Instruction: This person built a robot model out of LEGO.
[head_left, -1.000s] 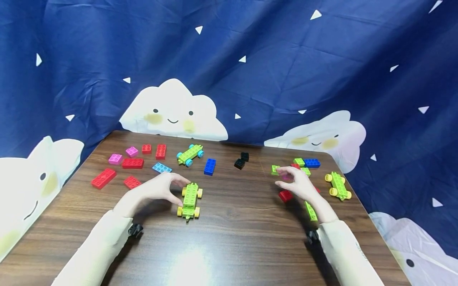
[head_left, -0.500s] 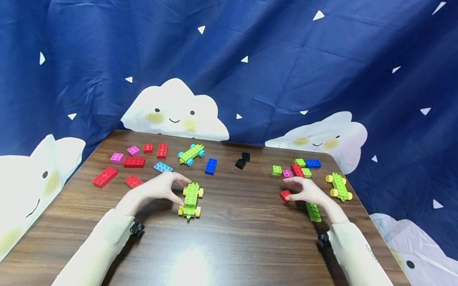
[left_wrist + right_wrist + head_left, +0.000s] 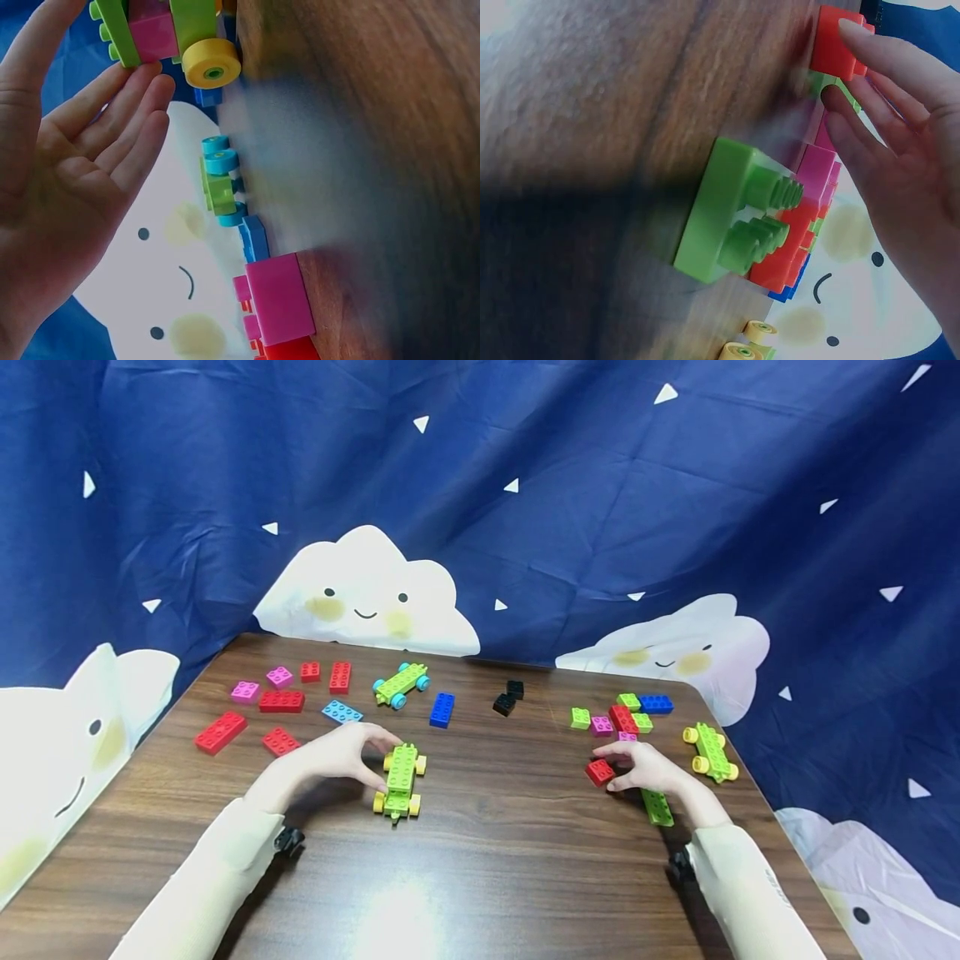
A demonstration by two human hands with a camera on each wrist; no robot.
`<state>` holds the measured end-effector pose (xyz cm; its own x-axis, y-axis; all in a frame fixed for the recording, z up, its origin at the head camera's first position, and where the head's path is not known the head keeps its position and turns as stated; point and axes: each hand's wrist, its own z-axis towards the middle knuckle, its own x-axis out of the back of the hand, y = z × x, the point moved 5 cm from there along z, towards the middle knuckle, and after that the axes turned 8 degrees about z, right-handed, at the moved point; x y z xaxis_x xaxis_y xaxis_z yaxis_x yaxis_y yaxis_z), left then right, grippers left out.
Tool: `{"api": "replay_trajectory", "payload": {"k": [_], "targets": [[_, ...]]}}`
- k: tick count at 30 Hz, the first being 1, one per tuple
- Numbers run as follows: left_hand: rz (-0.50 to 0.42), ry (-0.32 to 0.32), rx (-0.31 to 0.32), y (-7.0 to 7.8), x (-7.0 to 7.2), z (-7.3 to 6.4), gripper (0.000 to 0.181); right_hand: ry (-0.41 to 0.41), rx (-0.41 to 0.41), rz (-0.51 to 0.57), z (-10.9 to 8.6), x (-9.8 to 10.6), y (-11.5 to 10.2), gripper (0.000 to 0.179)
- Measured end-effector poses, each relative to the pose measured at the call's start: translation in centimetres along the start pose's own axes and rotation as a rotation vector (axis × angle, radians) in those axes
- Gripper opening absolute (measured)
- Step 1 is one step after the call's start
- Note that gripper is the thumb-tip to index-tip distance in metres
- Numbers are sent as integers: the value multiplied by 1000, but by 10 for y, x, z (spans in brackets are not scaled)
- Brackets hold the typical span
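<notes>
A green car (image 3: 400, 777) is touched by the spread left hand (image 3: 343, 755), a red brick (image 3: 599, 772) (square) flanked by the spread right hand (image 3: 651, 772)

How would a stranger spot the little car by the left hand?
On the brown table, look beside the left hand. There sits a green car on yellow wheels. Unlike the blue-wheeled car farther back and the yellow-wheeled car at far right, it carries a green brick on top.

Plastic bricks (image 3: 599, 772), glossy wooden table (image 3: 510, 877)
</notes>
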<state>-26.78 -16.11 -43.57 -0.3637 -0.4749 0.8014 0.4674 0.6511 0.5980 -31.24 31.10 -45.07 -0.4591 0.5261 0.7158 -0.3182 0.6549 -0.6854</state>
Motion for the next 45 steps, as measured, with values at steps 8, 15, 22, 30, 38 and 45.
{"api": "replay_trajectory", "payload": {"k": [8, 15, 22, 30, 38, 45], "targets": [[2, -7, 7, 0, 0, 0, 70, 1, -27, -8, 2, 0, -1, 51], [13, -7, 1, 1, 0, 1, 69, 1, -37, -7, 3, -1, -1, 45], [14, 0, -11, 2, 0, 0, 69, 16, -29, -15, 2, 0, 0, 42], [17, 3, -16, 2, 0, 0, 69, 42, -41, -7, 3, -1, 1, 41], [24, -2, -21, 2, 2, 0, 68, 103, 5, -28, 7, -4, -10, 38], [30, -7, -25, 2, 2, 1, 68, 164, 45, -3, 19, -8, -29, 36]]}}
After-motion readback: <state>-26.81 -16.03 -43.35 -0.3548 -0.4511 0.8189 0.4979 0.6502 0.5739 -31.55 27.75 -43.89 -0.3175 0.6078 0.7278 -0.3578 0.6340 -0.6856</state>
